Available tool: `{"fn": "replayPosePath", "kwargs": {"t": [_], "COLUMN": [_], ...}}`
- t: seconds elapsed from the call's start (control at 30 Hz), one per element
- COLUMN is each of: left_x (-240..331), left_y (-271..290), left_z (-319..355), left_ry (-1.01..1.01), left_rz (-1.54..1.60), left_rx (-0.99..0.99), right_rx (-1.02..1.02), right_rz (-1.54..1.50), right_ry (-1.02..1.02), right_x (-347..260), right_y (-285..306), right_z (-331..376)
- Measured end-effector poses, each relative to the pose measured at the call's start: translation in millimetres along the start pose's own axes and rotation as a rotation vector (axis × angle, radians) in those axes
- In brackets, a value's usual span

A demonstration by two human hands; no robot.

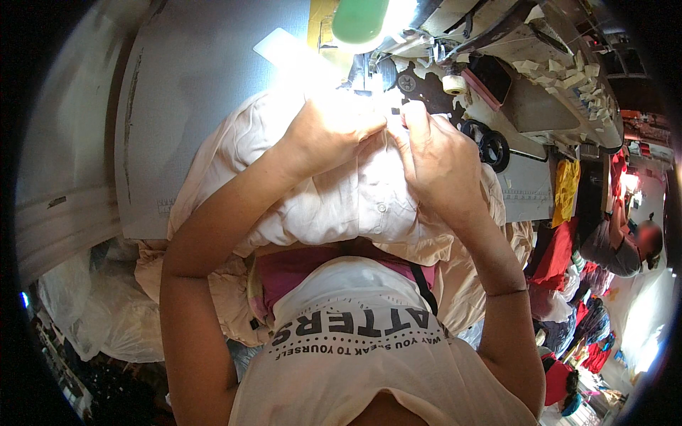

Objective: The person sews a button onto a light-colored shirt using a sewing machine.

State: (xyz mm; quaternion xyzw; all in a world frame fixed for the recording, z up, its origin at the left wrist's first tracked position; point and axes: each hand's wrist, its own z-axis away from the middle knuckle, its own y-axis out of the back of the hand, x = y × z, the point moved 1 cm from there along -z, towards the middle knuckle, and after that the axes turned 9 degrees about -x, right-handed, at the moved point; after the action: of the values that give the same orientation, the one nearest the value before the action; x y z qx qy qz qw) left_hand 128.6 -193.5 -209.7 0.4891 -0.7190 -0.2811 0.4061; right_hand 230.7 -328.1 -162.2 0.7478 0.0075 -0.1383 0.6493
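While bright lamp light washes out the middle of the view, hard to make out much beyond the knuckles.

Beneath both hands and spreading toward the body: a large bundle of pale cream woven cloth with small buttons (341,199), heaped on the grey flat work table (192,106) and spilling over its near edge into the lap. Left of the left hand, only bare tabletop. Beyond both hands, close past the fingertips: a white and cream sewing machine (540,78), body dotted with scraps of pale tape, lit by a lamp with a green rounded shade (359,20). Just right of the right hand, lying on the machine bed: black-handled scissors (490,145). Farther beyond that hand, a small cream thread spool (455,84).

Left hand (330,128): fingers curled and pressed together, gripping a fold of the cream cloth at the top of the bundle; fingertips lost in glare, so exact pinch not clear. Right hand (440,160): fingers bent and closed, thumb and forefinger nipping the same cloth edge just beside the left hand, nearly touching it. Cloth edge held raised between the two, directly before the machine.

Far right of the right hand, well apart: another person (625,248) among piles of red and yellow garments.
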Motion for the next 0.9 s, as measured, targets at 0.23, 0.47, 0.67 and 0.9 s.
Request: {"fn": "replayPosePath", "kwargs": {"t": [0.23,0.47,0.67,0.9], "left_x": [-2.6,-3.3,-3.9,-6.5], "left_y": [-3.6,-2.8,-3.5,5.5], "left_z": [2.0,1.9,1.6,-4.4], "left_ry": [-0.024,-0.031,-0.009,0.408], "left_rz": [0.027,0.039,0.032,0.666], "left_rx": [0.009,-0.019,-0.013,-0.099], "right_rx": [-0.007,-0.006,-0.093,-0.097], "right_rz": [0.116,0.088,-0.014,-0.533], "right_ry": [0.11,0.149,0.042,-0.277], "right_x": [1.1,1.6,6.7,18.6], "right_y": [3.2,3.4,5.4,2.3], "right_z": [-2.2,-3.6,-4.2,-0.6]}}
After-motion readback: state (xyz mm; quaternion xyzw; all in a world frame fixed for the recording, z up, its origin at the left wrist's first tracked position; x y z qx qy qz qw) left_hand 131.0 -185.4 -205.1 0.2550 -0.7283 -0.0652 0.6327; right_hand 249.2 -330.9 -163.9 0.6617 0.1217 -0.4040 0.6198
